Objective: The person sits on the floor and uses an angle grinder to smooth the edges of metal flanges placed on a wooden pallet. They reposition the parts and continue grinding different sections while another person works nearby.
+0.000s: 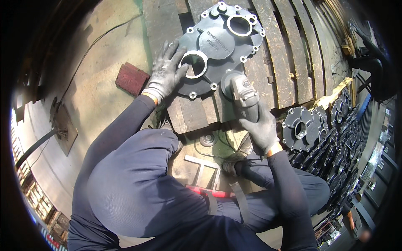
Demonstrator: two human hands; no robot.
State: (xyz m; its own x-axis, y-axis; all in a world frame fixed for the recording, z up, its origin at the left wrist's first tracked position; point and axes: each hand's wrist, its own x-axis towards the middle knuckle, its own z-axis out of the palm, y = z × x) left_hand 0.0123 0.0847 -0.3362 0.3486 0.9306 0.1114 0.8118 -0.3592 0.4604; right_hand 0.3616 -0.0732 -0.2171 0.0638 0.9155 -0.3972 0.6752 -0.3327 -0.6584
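A dark grey metal cover casting (215,44) with two bright ringed bores and several bolt holes lies on a wooden pallet. My left hand (165,69), in a grey glove, rests on the casting's left edge beside the lower bore, its fingers spread. An angle grinder (246,97) is gripped in my gloved right hand (261,129), the fingers closed round its body. The grinder's round disc (229,84) is at the casting's lower right edge; whether the two touch I cannot tell.
Slats of the pallet (289,54) run away with gaps between them. A dark red block (132,78) sits on the floor at left. Several similar castings (305,127) are stacked at right. A cord (213,157) and a metal frame (203,167) lie near my legs.
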